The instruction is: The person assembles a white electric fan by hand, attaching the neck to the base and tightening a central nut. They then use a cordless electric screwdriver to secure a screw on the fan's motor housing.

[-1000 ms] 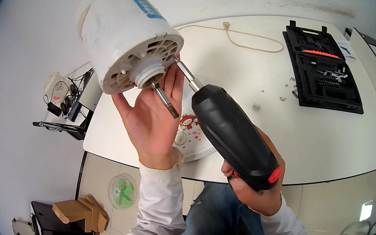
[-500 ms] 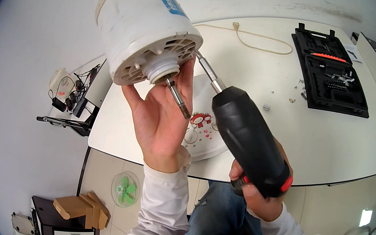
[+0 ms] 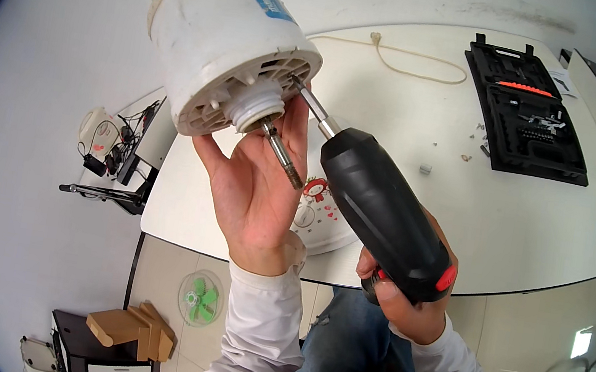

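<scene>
My left hand (image 3: 255, 187) holds up a white fan motor housing (image 3: 219, 43), its palm turned toward me and its fingers partly hidden behind the vented face. A metal shaft (image 3: 282, 154) sticks out of the housing's threaded collar, pointing down and toward me. In my right hand (image 3: 404, 302) is a black cordless screwdriver (image 3: 387, 207) with red accents, gripped by its handle. The tip of its long bit (image 3: 314, 101) reaches into the slotted face near the right rim. Whether it sits in a screw I cannot tell.
On the white table (image 3: 538, 229) lie a white round cover with cartoon prints (image 3: 326, 229), a beige cord (image 3: 415, 74), a small metal cylinder (image 3: 425, 170) and scattered small parts. An open black tool case (image 3: 535, 121) lies at the far right. A green-bladed fan (image 3: 200, 298) is on the floor.
My right hand has moved the screwdriver left and slightly up, so the bit has gone from the housing's right edge into its slotted face. The left hand stays almost still.
</scene>
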{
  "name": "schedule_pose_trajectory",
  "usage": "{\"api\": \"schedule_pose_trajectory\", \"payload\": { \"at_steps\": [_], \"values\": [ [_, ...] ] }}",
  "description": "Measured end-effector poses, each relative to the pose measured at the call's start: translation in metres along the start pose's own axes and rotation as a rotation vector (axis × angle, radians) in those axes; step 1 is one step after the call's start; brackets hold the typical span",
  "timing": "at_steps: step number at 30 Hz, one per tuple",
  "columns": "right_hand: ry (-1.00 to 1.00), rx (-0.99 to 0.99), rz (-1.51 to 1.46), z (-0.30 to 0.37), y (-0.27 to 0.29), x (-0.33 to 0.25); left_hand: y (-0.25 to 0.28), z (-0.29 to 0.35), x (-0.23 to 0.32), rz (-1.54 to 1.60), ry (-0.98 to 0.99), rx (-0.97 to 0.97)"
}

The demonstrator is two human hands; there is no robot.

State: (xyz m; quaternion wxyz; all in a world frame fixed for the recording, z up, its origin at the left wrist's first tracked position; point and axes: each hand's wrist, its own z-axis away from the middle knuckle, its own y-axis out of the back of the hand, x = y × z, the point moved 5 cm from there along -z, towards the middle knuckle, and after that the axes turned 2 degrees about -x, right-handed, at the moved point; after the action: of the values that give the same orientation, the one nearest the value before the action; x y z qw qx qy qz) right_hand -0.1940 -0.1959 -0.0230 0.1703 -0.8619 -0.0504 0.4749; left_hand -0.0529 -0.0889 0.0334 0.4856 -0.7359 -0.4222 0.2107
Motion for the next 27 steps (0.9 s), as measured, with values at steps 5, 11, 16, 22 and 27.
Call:
{"api": "schedule_pose_trajectory", "payload": {
  "at_steps": [5, 11, 16, 22, 27],
  "values": [
    [0.007, -0.008, 0.016, -0.0029, 0.0003, 0.0011, 0.0029, 0.0001, 0.0022, -0.028, 0.003, 0.004],
    [-0.001, -0.004, -0.034, -0.0025, 0.0009, 0.0028, -0.0008, 0.0007, 0.0007, -0.001, 0.009, -0.007],
    [-0.023, -0.032, 0.032, -0.0031, 0.0015, 0.0020, -0.0020, 0.0015, -0.0032, 0.042, 0.055, -0.023],
    [-0.062, 0.000, -0.002, -0.0008, -0.0024, 0.0023, -0.0016, 0.0029, -0.0017, 0.088, 0.056, -0.014],
    [-0.093, 0.021, -0.029, 0.0013, -0.0046, 0.0027, -0.0010, 0.0038, -0.0032, 0.089, 0.055, -0.007]
  ]
}}
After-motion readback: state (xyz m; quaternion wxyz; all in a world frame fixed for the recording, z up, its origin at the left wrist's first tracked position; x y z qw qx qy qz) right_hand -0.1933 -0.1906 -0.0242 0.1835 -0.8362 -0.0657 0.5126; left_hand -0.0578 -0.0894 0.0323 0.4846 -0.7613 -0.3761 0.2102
